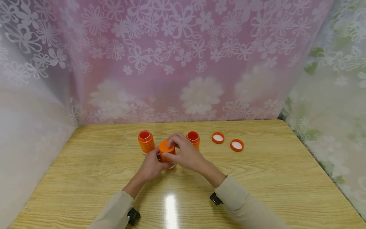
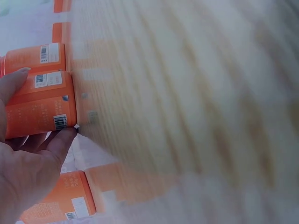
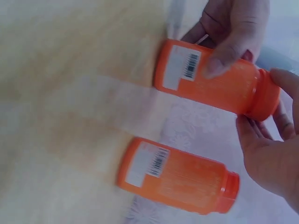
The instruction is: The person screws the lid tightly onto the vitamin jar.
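Upright on the table, an orange bottle [image 3: 201,84] stands in my left hand [image 1: 151,165], whose fingers and thumb wrap its body. My right hand [image 1: 186,154] grips the orange cap [image 1: 165,146] on top of this bottle, fingertips and thumb around its rim. Beside it on the left is a second orange bottle [image 1: 146,144], uncapped, its mouth showing. A third uncapped orange bottle [image 1: 195,141] stands behind my right hand and is partly hidden by it. White labels with barcodes show on the bottles in both wrist views.
Two loose orange caps with white liners, one farther back [image 1: 218,138] and one nearer [image 1: 236,145], lie inside up on the right. The wooden table [image 1: 271,178] meets a pink floral curtain [image 1: 171,79] at the back. Pale curtains hang on both sides.
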{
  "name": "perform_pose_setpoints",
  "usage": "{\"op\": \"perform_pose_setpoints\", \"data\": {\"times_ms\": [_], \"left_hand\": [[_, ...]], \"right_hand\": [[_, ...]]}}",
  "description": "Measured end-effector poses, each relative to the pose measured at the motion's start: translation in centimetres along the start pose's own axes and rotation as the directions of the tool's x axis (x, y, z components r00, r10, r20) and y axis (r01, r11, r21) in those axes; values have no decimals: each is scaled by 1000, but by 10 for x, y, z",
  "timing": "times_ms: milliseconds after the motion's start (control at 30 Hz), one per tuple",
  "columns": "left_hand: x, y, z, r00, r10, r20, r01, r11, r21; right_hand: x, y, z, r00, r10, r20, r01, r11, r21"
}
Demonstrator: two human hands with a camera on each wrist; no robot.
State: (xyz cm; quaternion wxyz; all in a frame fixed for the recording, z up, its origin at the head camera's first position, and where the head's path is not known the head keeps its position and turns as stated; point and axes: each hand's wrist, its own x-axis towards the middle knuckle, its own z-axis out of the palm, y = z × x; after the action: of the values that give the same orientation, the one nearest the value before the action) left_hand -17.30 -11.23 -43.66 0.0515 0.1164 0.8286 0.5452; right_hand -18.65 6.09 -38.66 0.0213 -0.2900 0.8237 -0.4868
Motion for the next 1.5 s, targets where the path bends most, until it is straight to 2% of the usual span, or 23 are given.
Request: {"op": "perform_pose_setpoints", "data": {"times_ms": [167, 300, 400, 500, 600, 733, 867, 967, 1267, 1500], "left_hand": [[-1, 1, 0, 1000, -21, 21, 22, 1000, -19], [0, 0, 0, 1000, -21, 19, 21, 1000, -6], [0, 0, 0, 1000, -20, 16, 19, 1000, 5], [0, -1, 0, 1000, -16, 18, 16, 1000, 4], [1, -2, 0, 1000, -5, 20, 5, 1000, -3], [1, -3, 0, 1000, 0, 13, 0, 1000, -6], [2, -3, 1, 1000, -10, 4, 10, 1000, 5], [1, -2, 1, 1000, -13, -1, 13, 1000, 15], [3, -1, -3, 1000, -9, 17, 8, 999, 50], [8, -4, -7, 999, 25, 35, -28, 994, 105]], "right_hand": [[3, -11, -11, 995, 15, 103, 3, 984, -176], [11, -23, -25, 978, 6, 207, 61, 947, -316], [21, -32, -36, 941, -36, 336, 169, 911, -377], [29, -39, -44, 879, -66, 473, 278, 875, -395], [36, -44, -48, 828, -58, 557, 335, 849, -410], [44, -49, -48, 795, -46, 605, 364, 834, -414], [50, -47, -45, 770, -45, 637, 372, 842, -391], [52, -46, -42, 760, -27, 649, 372, 838, -400], [51, -47, -39, 773, 25, 635, 363, 802, -474], [51, -48, -40, 771, 32, 637, 357, 806, -473]]}}
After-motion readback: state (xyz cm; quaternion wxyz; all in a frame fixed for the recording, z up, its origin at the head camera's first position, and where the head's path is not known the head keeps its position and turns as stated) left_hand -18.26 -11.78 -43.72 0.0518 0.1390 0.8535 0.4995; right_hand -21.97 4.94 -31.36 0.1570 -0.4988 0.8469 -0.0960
